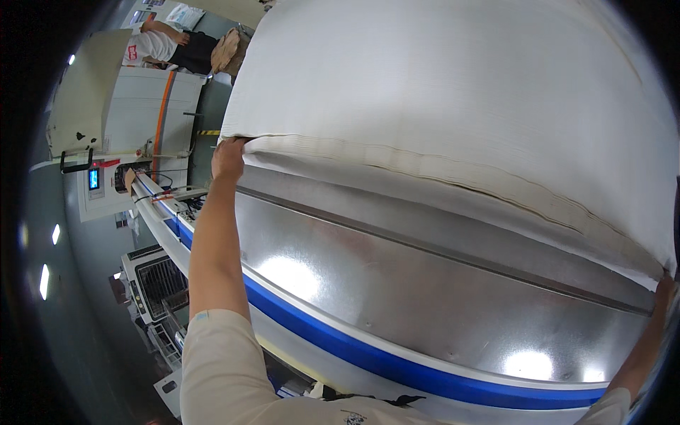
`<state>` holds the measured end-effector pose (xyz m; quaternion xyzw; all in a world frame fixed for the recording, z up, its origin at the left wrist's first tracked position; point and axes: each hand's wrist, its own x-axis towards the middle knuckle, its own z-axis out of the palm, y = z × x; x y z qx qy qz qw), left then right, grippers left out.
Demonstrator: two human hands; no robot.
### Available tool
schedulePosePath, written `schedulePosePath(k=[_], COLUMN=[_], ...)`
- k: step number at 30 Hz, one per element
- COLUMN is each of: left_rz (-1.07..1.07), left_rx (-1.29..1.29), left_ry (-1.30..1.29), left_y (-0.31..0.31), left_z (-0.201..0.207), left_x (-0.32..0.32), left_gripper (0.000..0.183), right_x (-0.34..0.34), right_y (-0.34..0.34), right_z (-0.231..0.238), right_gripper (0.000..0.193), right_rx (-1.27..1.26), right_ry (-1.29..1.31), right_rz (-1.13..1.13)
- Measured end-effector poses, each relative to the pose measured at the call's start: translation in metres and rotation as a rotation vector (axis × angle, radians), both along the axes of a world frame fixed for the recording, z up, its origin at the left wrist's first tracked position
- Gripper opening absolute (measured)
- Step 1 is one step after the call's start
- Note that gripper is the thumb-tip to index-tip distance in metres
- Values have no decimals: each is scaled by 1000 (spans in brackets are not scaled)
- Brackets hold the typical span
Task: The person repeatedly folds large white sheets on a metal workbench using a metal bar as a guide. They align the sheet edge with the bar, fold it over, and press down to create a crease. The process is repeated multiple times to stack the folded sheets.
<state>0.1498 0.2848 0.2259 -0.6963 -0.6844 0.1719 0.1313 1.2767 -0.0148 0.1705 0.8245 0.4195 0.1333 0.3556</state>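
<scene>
White layered fabric (453, 85) sits beyond the bare metal surface (397, 297), near edge running left to right between hands. Left hand (229, 159) clamped on left corner; right hand (664, 289) touches right corner, can't tell if gripping.

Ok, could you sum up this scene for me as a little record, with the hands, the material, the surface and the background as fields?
left hand: gripping the near left corner of the white layered material
right hand: at its near right corner; exact grip unclear
material: broad, with several layers showing along the near edge
surface: shiny metal panel, blue band along its near side
background: another person, upper left
</scene>
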Motion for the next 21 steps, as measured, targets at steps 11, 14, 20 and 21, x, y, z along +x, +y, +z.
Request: schedulePosePath(k=[11, 14, 20, 21], left_rz=[145, -207, -124, -193], left_rx=[-76, -27, -288, -337], left_ry=[10, 185, 124, 148], left_y=[15, 3, -62, -65], left_z=[63, 105, 127, 121], left_x=[-2, -77, -121, -109], left_gripper=[37, 31, 29, 28], right_x=[24, 46, 30, 4], right_y=[-41, -52, -160, -200], right_z=[91, 129, 196, 198], right_gripper=[33, 34, 43, 43], right_rx=[38, -9, -229, -328], right_ry=[-20, 129, 106, 41], right_rz=[-47, -94, 182, 153])
